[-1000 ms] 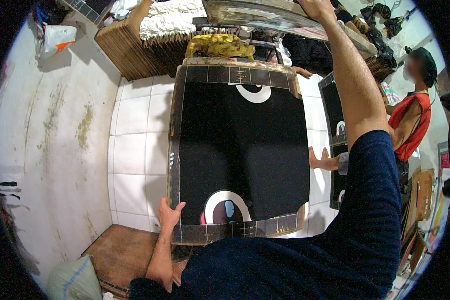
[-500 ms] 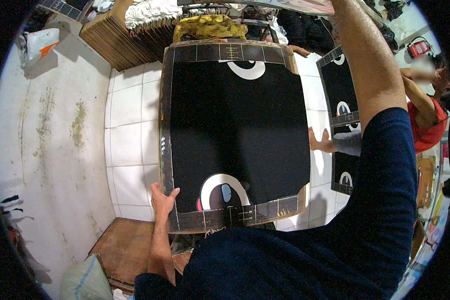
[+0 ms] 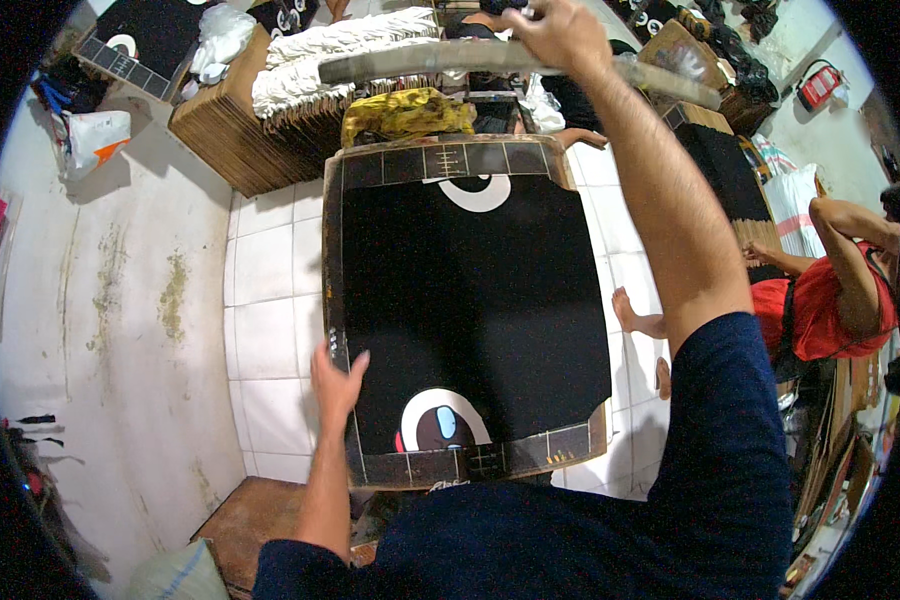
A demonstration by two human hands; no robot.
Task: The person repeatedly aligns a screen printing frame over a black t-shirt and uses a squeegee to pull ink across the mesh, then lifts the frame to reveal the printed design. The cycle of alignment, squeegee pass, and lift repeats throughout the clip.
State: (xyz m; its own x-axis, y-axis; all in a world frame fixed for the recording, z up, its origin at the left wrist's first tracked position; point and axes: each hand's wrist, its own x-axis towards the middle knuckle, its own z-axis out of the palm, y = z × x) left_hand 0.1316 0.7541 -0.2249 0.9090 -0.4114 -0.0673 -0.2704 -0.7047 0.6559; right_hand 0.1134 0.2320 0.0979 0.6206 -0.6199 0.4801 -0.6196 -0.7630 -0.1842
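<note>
In front of me lies a board with a dark, ruled border, covered by a black cloth. Cartoon eyes are printed on the cloth: one near its far edge and one near its close edge. At the board's left edge is my left hand, thumb stretched away from the fingers. My right hand is raised beyond the far edge, fingers curled at a long, greyish, blurred frame seen nearly edge-on. My forearm covers part of that frame.
Stacked brown boards stand at the far left with white cloth on top. Yellow plastic lies behind my board. A person in red sits to the right, feet on the tiles. A stained wall runs along the left.
My right arm has swung left and my right hand has come into view with the frame, now turned edge-on. My left hand has slid slightly away from me along the board's edge.
</note>
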